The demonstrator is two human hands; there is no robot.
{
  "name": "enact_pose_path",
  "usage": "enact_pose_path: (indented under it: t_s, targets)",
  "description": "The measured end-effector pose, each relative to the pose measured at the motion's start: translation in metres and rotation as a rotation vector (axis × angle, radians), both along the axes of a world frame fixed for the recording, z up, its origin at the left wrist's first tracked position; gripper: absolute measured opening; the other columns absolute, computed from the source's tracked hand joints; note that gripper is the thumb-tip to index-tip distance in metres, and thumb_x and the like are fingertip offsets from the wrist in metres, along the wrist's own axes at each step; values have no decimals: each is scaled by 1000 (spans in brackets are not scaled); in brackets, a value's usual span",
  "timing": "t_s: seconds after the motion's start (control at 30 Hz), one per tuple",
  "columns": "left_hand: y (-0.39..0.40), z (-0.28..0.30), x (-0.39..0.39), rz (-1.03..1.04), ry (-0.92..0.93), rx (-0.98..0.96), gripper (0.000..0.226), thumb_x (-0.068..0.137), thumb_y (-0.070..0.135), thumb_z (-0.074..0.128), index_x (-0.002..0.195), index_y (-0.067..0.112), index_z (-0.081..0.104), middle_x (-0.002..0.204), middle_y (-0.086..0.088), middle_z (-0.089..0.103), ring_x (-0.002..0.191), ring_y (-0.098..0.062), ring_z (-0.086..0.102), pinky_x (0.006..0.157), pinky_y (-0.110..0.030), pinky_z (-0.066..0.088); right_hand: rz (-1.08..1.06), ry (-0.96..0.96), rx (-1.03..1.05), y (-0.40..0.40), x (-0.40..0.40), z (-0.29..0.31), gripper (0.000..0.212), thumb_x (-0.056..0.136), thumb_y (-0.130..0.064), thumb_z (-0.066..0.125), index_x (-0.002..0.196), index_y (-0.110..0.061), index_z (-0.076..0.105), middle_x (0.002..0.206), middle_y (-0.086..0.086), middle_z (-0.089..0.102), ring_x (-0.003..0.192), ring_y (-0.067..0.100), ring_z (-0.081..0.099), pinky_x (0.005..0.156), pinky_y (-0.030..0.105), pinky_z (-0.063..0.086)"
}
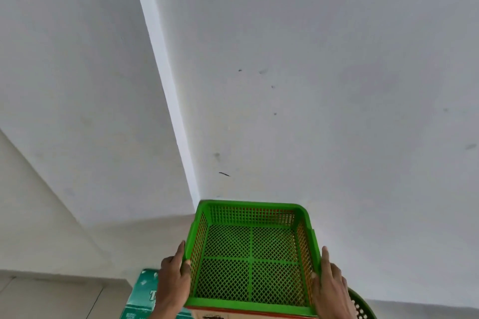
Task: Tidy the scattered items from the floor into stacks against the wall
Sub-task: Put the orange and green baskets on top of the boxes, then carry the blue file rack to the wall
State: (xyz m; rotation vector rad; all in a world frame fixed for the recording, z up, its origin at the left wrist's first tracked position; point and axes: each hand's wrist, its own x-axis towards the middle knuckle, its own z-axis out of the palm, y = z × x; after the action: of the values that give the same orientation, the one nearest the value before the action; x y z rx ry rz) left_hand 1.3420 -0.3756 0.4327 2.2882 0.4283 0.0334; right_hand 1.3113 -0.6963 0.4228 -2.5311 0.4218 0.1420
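Note:
A bright green plastic mesh basket (252, 251) sits low in the middle of the view, its far rim close to the white wall (311, 85). It rests on top of a cardboard box (233, 314), of which only a strip of the top edge shows. My left hand (172, 277) grips the basket's left rim, thumb inside. My right hand (330, 282) holds the right rim the same way. The basket holds nothing.
A green and white printed carton (142, 295) lies below left of the basket. A dark green perforated round basket (360, 305) peeks out at the lower right. Pale floor tiles (51, 298) show at the bottom left. A wall corner (168, 101) runs down towards the basket.

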Motion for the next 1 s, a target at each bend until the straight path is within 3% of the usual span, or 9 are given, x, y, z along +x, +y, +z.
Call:
enact_pose_path:
  t_s: [0.1, 0.2, 0.3, 0.47, 0.57, 0.67, 0.93, 1.0]
  targets:
    - [3, -5, 0, -22, 9, -3, 59, 102, 15, 45, 154, 17, 18, 109, -11, 48, 74, -7, 52, 56, -12, 47, 43, -18, 28, -1, 2, -6, 73, 102, -29, 32, 151, -19, -22, 142, 10, 41, 125, 22, 46, 111, 40, 32]
    - [9, -12, 2, -32, 43, 7, 57, 103, 20, 43, 154, 26, 19, 106, -10, 50, 76, -15, 60, 58, -20, 52, 41, -22, 59, -1, 5, -6, 72, 101, -27, 37, 153, -18, -13, 143, 14, 41, 127, 29, 45, 110, 47, 32]
    - [9, -12, 1, -39, 79, 16, 54, 104, 24, 40, 154, 32, 21, 105, -11, 51, 80, -14, 60, 60, -18, 50, 47, -1, 58, -3, 7, -9, 77, 98, -28, 46, 154, -18, -6, 143, 17, 40, 129, 32, 41, 109, 49, 34]
    - [13, -10, -12, 37, 104, -58, 55, 102, 35, 40, 154, 31, 22, 114, -17, 54, 99, -29, 63, 89, -47, 55, 75, -126, -18, 1, 6, -10, 82, 87, -26, 61, 151, -15, 11, 147, 19, 31, 139, 36, 26, 108, 56, 37]
    - [13, 2, -33, 92, 59, -62, 51, 103, 29, 43, 152, 22, 31, 136, -17, 48, 121, -29, 55, 100, -39, 46, 141, -210, -79, 14, 8, -7, 75, 86, -22, 65, 149, -13, 25, 151, 20, 27, 145, 36, 15, 114, 56, 27]
    - [25, 7, -57, 141, 14, -81, 49, 103, 24, 45, 149, 15, 36, 144, -16, 44, 118, -27, 57, 98, -33, 43, 229, -328, -86, 35, 11, 1, 69, 84, -19, 67, 144, -11, 34, 152, 22, 28, 147, 35, 11, 116, 55, 22]
    - [92, 10, -166, 388, -22, -129, 44, 101, 21, 49, 144, 12, 44, 132, -14, 52, 118, -30, 56, 91, -26, 41, 574, -398, 49, 142, -23, 19, 56, 83, -14, 68, 135, -8, 49, 142, 18, 44, 143, 35, 24, 113, 55, 31]
    - [116, 8, -207, 455, -32, -149, 41, 100, 22, 50, 140, 12, 48, 129, -13, 56, 114, -29, 58, 91, -30, 46, 685, -389, 100, 176, -45, 20, 53, 82, -10, 68, 132, -7, 52, 138, 15, 47, 140, 34, 30, 112, 53, 33]
